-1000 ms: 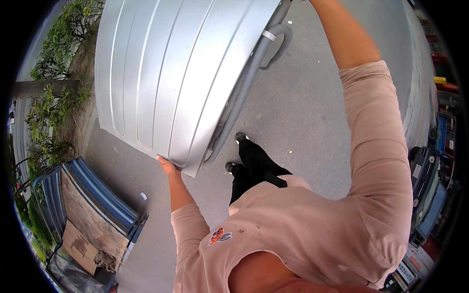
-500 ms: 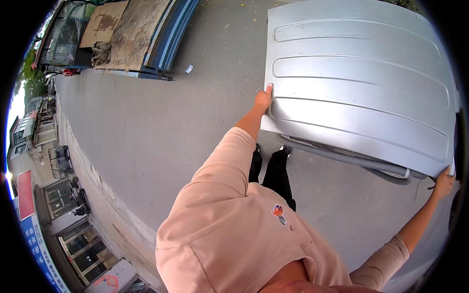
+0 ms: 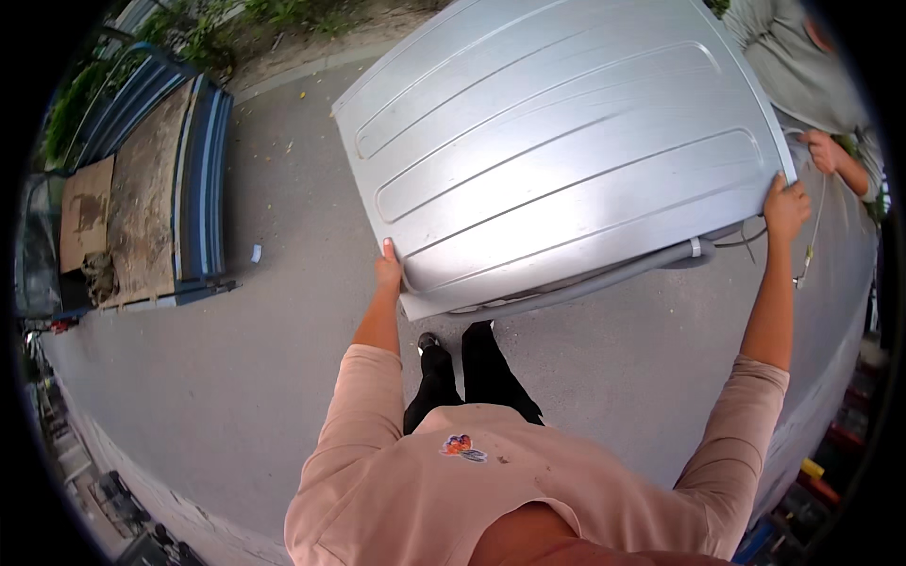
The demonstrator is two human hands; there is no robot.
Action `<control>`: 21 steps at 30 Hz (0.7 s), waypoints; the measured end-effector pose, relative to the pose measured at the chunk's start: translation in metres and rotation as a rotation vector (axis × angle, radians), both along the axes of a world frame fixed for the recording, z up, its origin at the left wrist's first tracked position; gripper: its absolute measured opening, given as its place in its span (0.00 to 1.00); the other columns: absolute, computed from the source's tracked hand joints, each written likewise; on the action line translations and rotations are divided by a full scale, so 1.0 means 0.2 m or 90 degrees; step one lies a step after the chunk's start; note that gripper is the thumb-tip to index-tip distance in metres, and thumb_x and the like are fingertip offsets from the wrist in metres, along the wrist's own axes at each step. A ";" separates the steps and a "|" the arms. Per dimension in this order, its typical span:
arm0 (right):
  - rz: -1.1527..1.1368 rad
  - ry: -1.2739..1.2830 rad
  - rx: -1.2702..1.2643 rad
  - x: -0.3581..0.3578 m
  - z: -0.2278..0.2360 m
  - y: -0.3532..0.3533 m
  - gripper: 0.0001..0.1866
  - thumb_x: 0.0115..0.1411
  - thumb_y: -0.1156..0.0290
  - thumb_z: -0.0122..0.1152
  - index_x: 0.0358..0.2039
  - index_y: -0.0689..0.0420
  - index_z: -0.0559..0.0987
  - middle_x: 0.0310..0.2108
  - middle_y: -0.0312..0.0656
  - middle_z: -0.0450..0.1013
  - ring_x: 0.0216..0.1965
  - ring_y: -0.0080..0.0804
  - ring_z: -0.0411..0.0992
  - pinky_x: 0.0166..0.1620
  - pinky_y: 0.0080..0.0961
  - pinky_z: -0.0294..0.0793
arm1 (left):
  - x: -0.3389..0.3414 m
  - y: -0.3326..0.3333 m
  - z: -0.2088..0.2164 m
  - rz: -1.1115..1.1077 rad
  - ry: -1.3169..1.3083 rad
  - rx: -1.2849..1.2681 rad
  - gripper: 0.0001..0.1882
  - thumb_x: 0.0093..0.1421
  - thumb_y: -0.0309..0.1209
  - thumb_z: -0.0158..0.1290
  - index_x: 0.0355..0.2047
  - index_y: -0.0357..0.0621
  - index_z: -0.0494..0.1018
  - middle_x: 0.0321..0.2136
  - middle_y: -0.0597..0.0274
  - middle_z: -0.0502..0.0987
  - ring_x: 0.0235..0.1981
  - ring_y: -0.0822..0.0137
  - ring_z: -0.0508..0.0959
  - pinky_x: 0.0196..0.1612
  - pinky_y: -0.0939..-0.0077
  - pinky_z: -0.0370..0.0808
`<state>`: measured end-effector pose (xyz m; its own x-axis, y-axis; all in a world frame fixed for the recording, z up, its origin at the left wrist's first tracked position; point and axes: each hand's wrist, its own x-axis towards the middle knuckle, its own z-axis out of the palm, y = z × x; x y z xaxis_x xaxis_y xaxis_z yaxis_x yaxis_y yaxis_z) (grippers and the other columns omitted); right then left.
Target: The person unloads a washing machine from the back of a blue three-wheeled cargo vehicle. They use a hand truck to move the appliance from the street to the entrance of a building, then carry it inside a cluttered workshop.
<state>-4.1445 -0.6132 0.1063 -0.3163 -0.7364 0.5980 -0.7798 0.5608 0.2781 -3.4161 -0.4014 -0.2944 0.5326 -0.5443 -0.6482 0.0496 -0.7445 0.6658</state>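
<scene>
A large silver washing machine with pressed ridges on its panel fills the upper middle of the head view, set at a slant. Along its near edge runs a grey corrugated drain hose. My left hand grips the panel's near left corner, thumb on top. At the right edge my right hand is closed around the rim near the corner. The fingers beneath the edge are hidden on both sides. Under the machine, what bears its weight is out of sight.
Another person in a grey top stands at the far right, one hand near a thin dangling hose or cord. A blue flatbed vehicle stands at the left. Behind are a kerb and plants. Grey pavement lies around my feet.
My view has turned right, so the vehicle appears farther left and lower. The washing machine now appears at a slant, nearer the middle. The other person has come into view. Both hands keep their grip.
</scene>
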 end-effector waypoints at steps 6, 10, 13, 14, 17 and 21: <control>-0.003 -0.095 0.002 0.18 0.16 0.11 0.33 0.64 0.45 0.52 0.54 0.63 0.70 0.51 0.59 0.69 0.56 0.60 0.64 0.56 0.50 0.70 | -0.08 0.01 -0.04 0.013 0.101 -0.033 0.48 0.66 0.65 0.39 0.58 0.22 0.66 0.53 0.43 0.75 0.53 0.52 0.76 0.56 0.60 0.71; 0.019 -0.130 -0.082 0.17 0.14 0.13 0.32 0.64 0.45 0.53 0.53 0.63 0.71 0.51 0.59 0.69 0.56 0.58 0.64 0.56 0.49 0.70 | -0.09 0.04 0.03 -0.021 0.182 -0.040 0.51 0.64 0.69 0.38 0.64 0.27 0.59 0.60 0.41 0.69 0.59 0.48 0.71 0.62 0.56 0.67; 0.026 -0.106 -0.084 0.16 0.12 0.12 0.32 0.64 0.45 0.53 0.53 0.63 0.72 0.50 0.59 0.69 0.55 0.58 0.65 0.55 0.49 0.70 | -0.13 0.08 0.07 -0.011 0.166 -0.013 0.50 0.65 0.67 0.38 0.62 0.26 0.61 0.58 0.42 0.70 0.58 0.49 0.72 0.61 0.57 0.68; 0.029 -0.097 -0.083 0.14 0.13 0.12 0.32 0.64 0.45 0.53 0.52 0.63 0.72 0.50 0.59 0.69 0.55 0.58 0.65 0.55 0.49 0.70 | -0.15 0.08 0.08 0.001 0.150 -0.014 0.49 0.65 0.67 0.38 0.60 0.24 0.63 0.56 0.42 0.72 0.55 0.50 0.74 0.59 0.58 0.70; 0.047 -0.089 -0.083 0.18 0.11 0.07 0.31 0.64 0.45 0.53 0.52 0.63 0.72 0.49 0.59 0.70 0.53 0.59 0.67 0.55 0.49 0.71 | -0.14 0.13 0.07 0.033 0.121 -0.025 0.48 0.66 0.66 0.39 0.58 0.23 0.65 0.53 0.42 0.74 0.54 0.51 0.76 0.58 0.60 0.71; 0.111 -0.034 -0.079 0.26 0.08 -0.01 0.33 0.64 0.45 0.54 0.53 0.64 0.73 0.47 0.60 0.72 0.52 0.60 0.68 0.53 0.50 0.71 | -0.12 0.23 0.06 0.081 0.094 -0.002 0.48 0.65 0.67 0.39 0.56 0.23 0.68 0.52 0.41 0.76 0.51 0.52 0.77 0.56 0.62 0.72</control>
<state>-4.0934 -0.6160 0.1222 -0.2244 -0.7046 0.6732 -0.8797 0.4436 0.1711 -3.4399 -0.3556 -0.2823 0.4967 -0.4809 -0.7225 0.2402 -0.7238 0.6468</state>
